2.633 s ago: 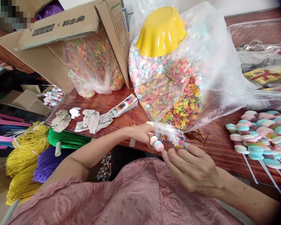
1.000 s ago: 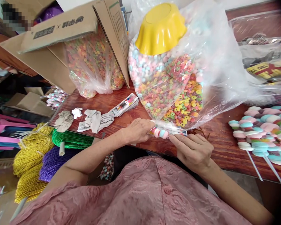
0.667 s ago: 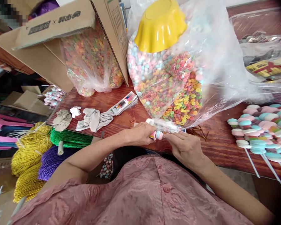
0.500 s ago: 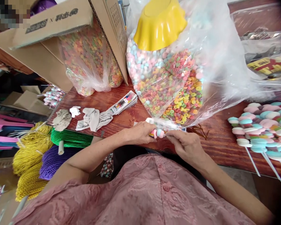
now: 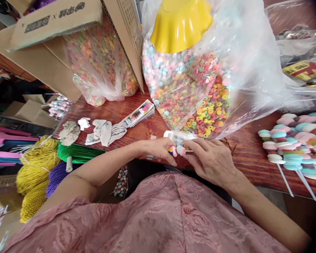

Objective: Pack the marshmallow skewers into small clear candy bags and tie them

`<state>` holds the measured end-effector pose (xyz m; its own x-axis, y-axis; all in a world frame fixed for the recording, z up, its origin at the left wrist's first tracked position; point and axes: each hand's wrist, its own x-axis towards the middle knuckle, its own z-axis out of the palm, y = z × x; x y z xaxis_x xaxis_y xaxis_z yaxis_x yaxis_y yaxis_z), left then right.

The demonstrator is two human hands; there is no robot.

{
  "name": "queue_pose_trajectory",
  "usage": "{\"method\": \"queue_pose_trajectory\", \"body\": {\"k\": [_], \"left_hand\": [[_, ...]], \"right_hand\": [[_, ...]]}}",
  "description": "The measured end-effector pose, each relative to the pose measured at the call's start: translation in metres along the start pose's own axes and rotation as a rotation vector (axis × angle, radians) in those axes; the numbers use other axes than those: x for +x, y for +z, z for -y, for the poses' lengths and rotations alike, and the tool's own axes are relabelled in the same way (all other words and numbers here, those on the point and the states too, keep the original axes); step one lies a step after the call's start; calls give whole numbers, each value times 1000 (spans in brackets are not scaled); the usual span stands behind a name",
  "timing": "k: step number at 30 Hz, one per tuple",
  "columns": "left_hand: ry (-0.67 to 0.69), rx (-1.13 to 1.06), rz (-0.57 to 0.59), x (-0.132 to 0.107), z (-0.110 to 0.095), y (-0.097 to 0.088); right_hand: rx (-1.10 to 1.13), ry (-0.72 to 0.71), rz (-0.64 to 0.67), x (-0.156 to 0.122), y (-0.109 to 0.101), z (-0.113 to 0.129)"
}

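Note:
My left hand [image 5: 160, 149] and my right hand [image 5: 210, 160] meet at the near edge of the wooden table [image 5: 242, 154]. Between them is a small candy skewer [image 5: 178, 151] with pink and blue discs. Both hands pinch it, the left from the left side, the right from the right. A clear printed wrapper sleeve [image 5: 177, 138] lies just behind the skewer, partly under my fingers. The skewer's stick is hidden by my right hand.
A big clear bag of coloured ring candy [image 5: 197, 95] with a yellow bowl [image 5: 180, 24] stands behind. A cardboard box [image 5: 68, 38] holds another candy bag. Finished candy skewers [image 5: 295, 147] lie right. Wrapper stack [image 5: 139, 114], rags [image 5: 102, 130] and coils of gold, green, purple cord [image 5: 47, 165] lie left.
The hands have drawn closer together over the candy skewer, and my right hand now covers more of it and the wrapper. The view has shifted slightly.

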<state>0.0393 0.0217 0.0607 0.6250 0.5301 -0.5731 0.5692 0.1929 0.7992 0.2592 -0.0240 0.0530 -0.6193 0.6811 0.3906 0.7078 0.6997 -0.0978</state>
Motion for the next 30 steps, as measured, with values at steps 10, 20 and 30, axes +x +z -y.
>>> {"method": "queue_pose_trajectory", "body": {"k": [10, 20, 30], "left_hand": [[-36, -75, 157, 5, 3, 6], [11, -19, 219, 7, 3, 6], [136, 162, -42, 14, 0, 13]], "right_hand": [[28, -2, -37, 6, 13, 9], [67, 49, -78, 12, 16, 12], [-7, -19, 180, 24, -3, 14]]}}
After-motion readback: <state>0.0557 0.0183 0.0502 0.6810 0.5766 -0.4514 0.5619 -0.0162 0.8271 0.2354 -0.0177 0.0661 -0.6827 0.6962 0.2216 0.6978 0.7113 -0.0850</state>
